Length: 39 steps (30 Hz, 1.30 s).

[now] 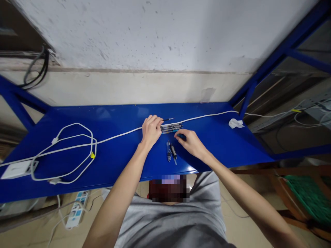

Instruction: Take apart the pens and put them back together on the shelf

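My left hand [151, 131] is closed at the left end of a row of several pens [171, 128] lying side by side on the blue table. From its fingertips a thin dark pen refill [168, 119] points right, above the row. My right hand [190, 141] is curled at the row's right end, thumb and forefinger close together near a light-blue part of a pen; what they grip, if anything, is too small to make out. Nearer the front edge lie loose pen parts: a clear barrel [168, 151] and a dark grip section [173, 151].
A white cable [121, 134] crosses the blue table [119, 162] behind the pens. Coiled cable [74, 124] and a white adapter [18, 169] lie at the left. Crumpled tissue [236, 123] sits at the right. Blue frame bars [248, 93] rise at both ends.
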{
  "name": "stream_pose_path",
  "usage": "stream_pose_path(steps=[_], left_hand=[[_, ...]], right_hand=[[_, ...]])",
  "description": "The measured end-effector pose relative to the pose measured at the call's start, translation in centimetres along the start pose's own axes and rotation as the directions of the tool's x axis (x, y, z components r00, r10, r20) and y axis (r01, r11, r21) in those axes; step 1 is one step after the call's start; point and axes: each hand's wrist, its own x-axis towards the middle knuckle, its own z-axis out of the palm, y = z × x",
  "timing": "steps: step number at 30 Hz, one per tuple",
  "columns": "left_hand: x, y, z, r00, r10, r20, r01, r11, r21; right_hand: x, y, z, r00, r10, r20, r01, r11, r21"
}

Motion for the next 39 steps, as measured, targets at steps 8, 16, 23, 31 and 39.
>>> stream_pose_path(steps=[8,16,23,31,39], left_hand=[[-0.8,1.3,-0.9,0.991,0.008,-0.137,-0.01,1.0,-0.02],[-5.4,4.0,-3.8,0.978,-0.153,-0.145,0.117,0.966,-0.232],[-8.5,5.5,-4.8,0.954,-0.299,0.0,0.293,0.933,-0.211],[-8.6,6.5,-4.3,0.953,-0.296,0.057,0.301,0.935,-0.189],[-7.9,7.1,-4.0,0.981,-0.18,0.068,0.19,0.962,-0.198]], right_hand=[[-0.3,0.1,0.8,0.988,0.154,-0.011,-0.152,0.959,-0.241],[0.7,-0.6,0.2,0.974,0.205,0.101,-0.166,0.937,-0.306],[0.8,-1.1,-0.1,0.96,0.241,0.142,-0.193,0.939,-0.286],[0.2,-0.8,-0.5,0.975,0.21,0.076,-0.193,0.963,-0.186],[0.8,-1.9,0.7,0.98,0.182,0.08,-0.174,0.594,0.785]])
